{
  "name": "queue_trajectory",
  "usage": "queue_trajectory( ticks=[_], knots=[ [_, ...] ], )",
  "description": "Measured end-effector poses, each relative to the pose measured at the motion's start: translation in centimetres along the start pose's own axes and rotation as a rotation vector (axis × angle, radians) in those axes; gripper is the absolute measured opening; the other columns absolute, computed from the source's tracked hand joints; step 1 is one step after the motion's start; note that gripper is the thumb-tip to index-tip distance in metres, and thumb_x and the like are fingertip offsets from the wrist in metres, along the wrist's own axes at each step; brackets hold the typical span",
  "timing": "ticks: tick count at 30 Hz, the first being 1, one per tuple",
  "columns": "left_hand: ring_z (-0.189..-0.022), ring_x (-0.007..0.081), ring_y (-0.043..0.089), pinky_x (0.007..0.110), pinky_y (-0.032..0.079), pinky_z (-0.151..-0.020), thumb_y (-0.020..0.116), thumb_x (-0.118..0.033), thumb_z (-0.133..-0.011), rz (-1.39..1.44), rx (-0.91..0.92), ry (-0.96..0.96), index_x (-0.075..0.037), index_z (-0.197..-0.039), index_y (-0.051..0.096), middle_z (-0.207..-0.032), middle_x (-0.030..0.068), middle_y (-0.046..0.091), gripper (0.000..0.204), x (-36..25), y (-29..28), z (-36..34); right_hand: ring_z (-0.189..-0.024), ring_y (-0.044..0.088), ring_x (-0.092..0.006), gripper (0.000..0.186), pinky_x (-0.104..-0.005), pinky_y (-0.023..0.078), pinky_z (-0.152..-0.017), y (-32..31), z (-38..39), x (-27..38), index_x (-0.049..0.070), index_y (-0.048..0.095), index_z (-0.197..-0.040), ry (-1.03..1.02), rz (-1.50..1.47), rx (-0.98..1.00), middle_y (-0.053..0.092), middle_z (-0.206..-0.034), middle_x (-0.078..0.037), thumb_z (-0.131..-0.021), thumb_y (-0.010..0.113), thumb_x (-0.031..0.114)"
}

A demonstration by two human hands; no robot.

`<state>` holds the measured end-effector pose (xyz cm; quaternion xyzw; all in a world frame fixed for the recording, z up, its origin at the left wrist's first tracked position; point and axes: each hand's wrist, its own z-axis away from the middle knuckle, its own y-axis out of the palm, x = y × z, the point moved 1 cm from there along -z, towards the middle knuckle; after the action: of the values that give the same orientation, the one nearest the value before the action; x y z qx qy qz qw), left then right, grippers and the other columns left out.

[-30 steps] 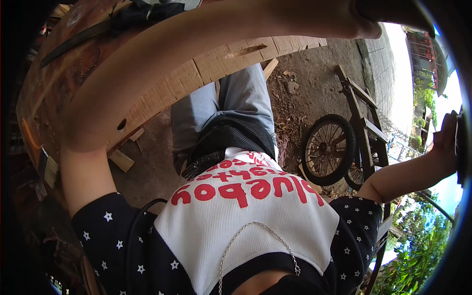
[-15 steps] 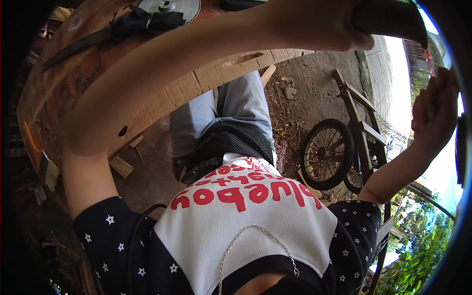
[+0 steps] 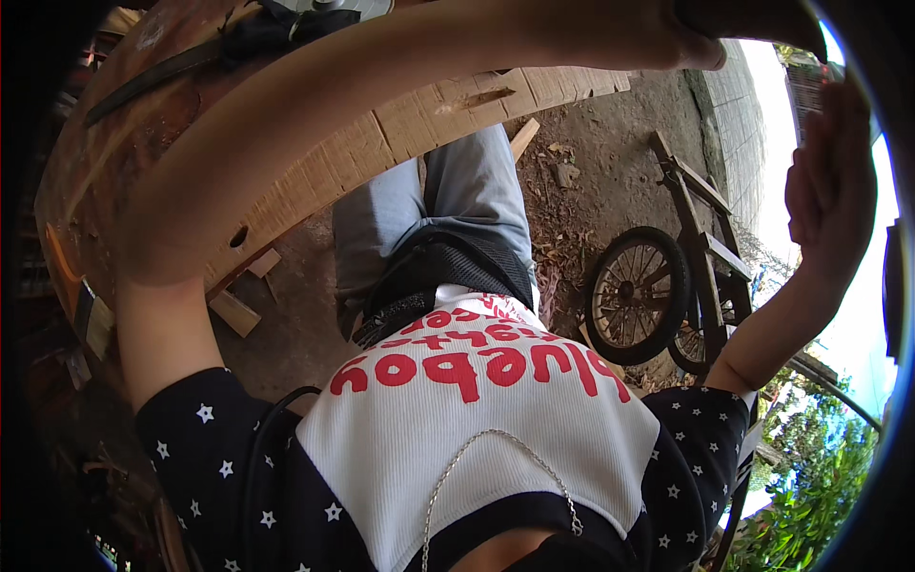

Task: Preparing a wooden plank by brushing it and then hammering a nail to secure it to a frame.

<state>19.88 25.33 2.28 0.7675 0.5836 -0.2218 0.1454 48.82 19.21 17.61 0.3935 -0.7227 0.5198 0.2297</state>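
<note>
My left forearm stretches across the top of the view from the bent elbow, over a reddish wooden tabletop (image 3: pixel 114 162) with a pale cut edge (image 3: pixel 410 129). At its end, my left hand (image 3: pixel 691 43) is indistinct beside a dark curved object (image 3: pixel 762 24) at the upper rim; its fingers cannot be made out. My right hand (image 3: pixel 824 186) is raised at the right rim, fingers extended and slightly bent, with nothing visible in them, just below that dark object. A black cloth bundle (image 3: pixel 267 33), a dark strap (image 3: pixel 143 86) and a silver disc (image 3: pixel 367 8) lie on the tabletop.
My jeans-clad legs (image 3: pixel 481 181) are below the tabletop. A wooden frame (image 3: pixel 696 195) with spoked, black-tyred wheels (image 3: pixel 634 296) stands on the dirt ground to the right, near dry leaves. Wood offcuts (image 3: pixel 233 310) lie underneath. Trees (image 3: pixel 801 486) show at the lower right.
My right hand has risen along the right rim toward the top, its fingers lengthening upward. The left arm dipped slightly and came back up, staying across the tabletop.
</note>
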Motion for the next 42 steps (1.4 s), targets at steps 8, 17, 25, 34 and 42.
queue_trajectory(
  ticks=[8,17,25,34,42],
  knots=[
    [-0.065,0.0241,0.058,0.041,0.044,-0.061,0.068,-0.009,-0.082,0.047,0.004,0.053,0.0,-0.114,0.048,-0.081,0.0117,0.058,0.039,0.3,0.1,-0.2,-0.075,0.057,-0.0086,0.038,-0.0235,0.037,-0.059,-0.6,0.2,-0.3,0.002,0.059,-0.127,-0.003,0.016,-0.006,0.06,-0.1,-0.008,-0.106,0.051,0.032],
    [-0.068,0.0249,0.062,0.04,0.046,-0.06,0.069,-0.006,-0.081,0.0,0.0,0.029,0.001,-0.116,0.047,-0.085,0.0147,0.062,0.041,0.3,0.0,-0.2,-0.096,0.058,-0.0169,0.035,-0.0301,0.043,-0.086,-3.3,0.6,-3.5,0.002,0.057,-0.123,-0.011,0.359,-0.135,0.061,-0.111,-0.012,-0.106,0.05,0.032],
    [-0.067,0.0233,0.062,0.04,0.045,-0.059,0.069,-0.006,-0.081,0.157,0.008,-0.014,0.001,-0.115,0.047,-0.081,0.0129,0.06,0.041,0.8,0.4,-0.4,-0.085,0.062,-0.0168,0.047,-0.0294,0.047,-0.076,-1.7,1.7,-2.8,0.001,0.059,-0.13,-0.02,0.473,-0.183,0.066,-0.107,-0.011,-0.104,0.054,0.04],
    [-0.065,0.0231,0.062,0.04,0.045,-0.058,0.068,-0.006,-0.082,0.074,0.051,-0.049,0.0,-0.114,0.047,-0.078,0.0121,0.058,0.039,0.1,-0.3,-0.1,-0.076,0.059,-0.0109,0.046,-0.0224,0.04,-0.058,0.3,1.2,-1.6,0.001,0.058,-0.132,0.001,0.229,-0.161,0.065,-0.101,-0.01,-0.106,0.052,0.038],
    [-0.062,0.024,0.061,0.039,0.045,-0.056,0.069,-0.006,-0.082,0.078,0.036,-0.004,0.002,-0.112,0.045,-0.077,0.0124,0.058,0.039,0.5,-0.1,0.2,-0.067,0.056,-0.0056,0.046,-0.0163,0.035,-0.042,1.7,0.8,0.6,0.001,0.058,-0.134,0.032,0.087,-0.157,0.065,-0.095,-0.008,-0.107,0.05,0.037]
  ],
)
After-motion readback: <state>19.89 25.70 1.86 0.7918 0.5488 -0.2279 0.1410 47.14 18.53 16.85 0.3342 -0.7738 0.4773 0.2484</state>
